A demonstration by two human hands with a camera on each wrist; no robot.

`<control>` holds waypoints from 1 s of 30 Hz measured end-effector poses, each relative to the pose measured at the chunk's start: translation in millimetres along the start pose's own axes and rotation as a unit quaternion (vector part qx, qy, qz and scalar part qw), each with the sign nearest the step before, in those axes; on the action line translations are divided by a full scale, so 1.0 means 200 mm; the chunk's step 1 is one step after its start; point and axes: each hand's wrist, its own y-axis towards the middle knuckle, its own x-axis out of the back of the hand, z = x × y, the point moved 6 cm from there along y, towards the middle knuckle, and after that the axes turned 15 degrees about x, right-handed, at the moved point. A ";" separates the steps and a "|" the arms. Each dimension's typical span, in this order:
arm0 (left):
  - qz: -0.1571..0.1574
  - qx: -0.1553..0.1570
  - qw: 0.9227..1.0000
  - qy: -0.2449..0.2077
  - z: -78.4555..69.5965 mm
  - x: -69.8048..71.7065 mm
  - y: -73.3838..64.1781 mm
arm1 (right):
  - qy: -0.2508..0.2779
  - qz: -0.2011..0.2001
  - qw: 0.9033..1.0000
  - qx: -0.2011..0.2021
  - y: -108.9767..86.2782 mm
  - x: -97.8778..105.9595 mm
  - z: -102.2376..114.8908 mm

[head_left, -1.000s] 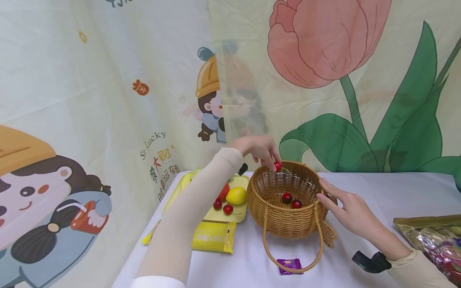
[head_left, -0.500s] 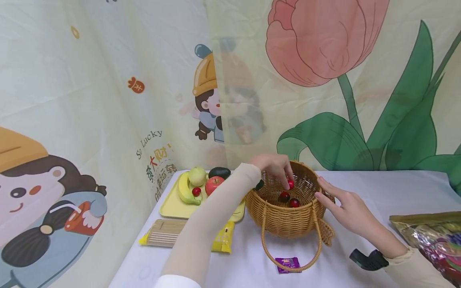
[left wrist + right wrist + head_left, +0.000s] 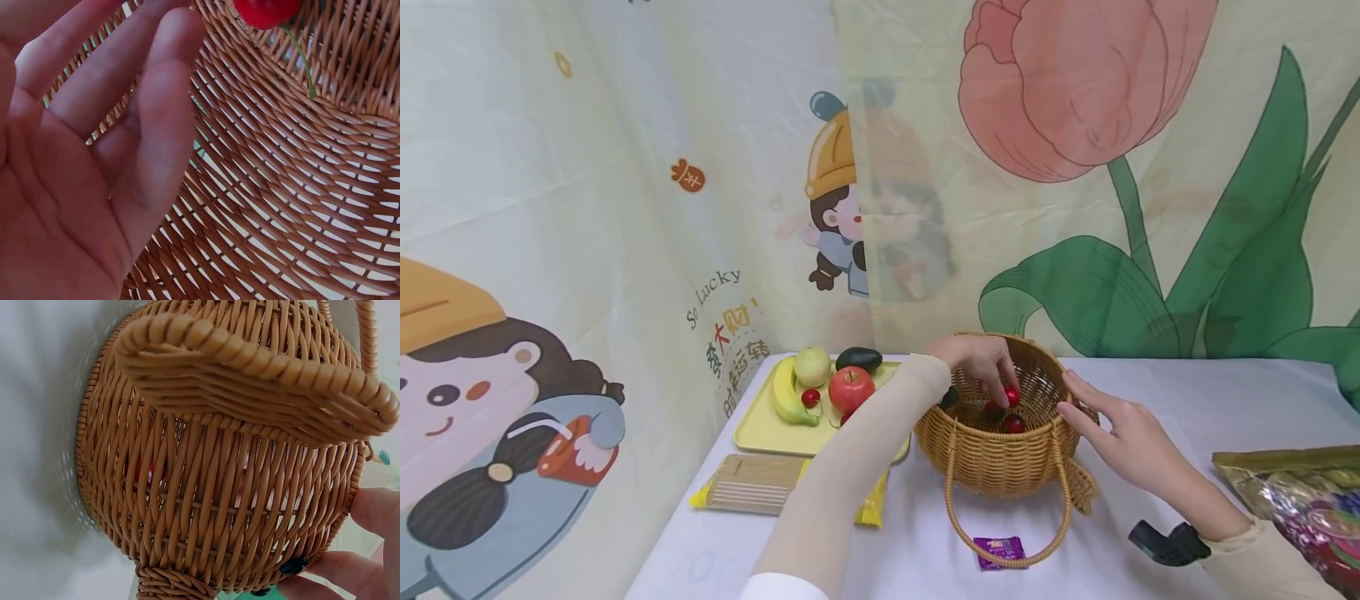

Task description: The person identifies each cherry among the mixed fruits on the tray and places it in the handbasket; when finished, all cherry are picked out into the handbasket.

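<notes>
A round wicker basket (image 3: 992,467) with a looped handle stands on the table. My left hand (image 3: 981,360) reaches down inside it, fingers extended. A bright red cherry (image 3: 1012,397) lies beside its fingertips; in the left wrist view that cherry (image 3: 269,9), with its green stem, sits apart from my thumb. A second cherry (image 3: 1013,424) rests lower in the basket, and a darker one (image 3: 992,410) is partly covered by the fingers. My right hand (image 3: 1131,433) touches the basket's right rim with straight fingers; the right wrist view shows its fingertips (image 3: 350,572) against the wicker edge.
Left of the basket, a yellow tray (image 3: 752,433) bears a banana (image 3: 786,392), an apple (image 3: 852,389) and other fruit, partly behind my left sleeve. A yellow noodle packet (image 3: 748,485) lies before it. A purple packet (image 3: 1000,550) is by the handle; a shiny bag (image 3: 1300,500) lies right.
My left hand has gone from above the basket's rim down inside it with the cherry, which now lies beside the fingertips. The right hand has stayed at the rim.
</notes>
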 end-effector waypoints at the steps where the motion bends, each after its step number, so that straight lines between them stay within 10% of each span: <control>1: 0.002 0.000 1.000 0.001 0.00 0.00 0.00 | 0.000 -0.001 1.000 0.000 0.00 0.00 0.00; 30: 0.020 0.002 0.999 -0.028 0.01 -0.03 0.03 | 0.011 -0.002 1.000 0.000 0.00 0.00 0.00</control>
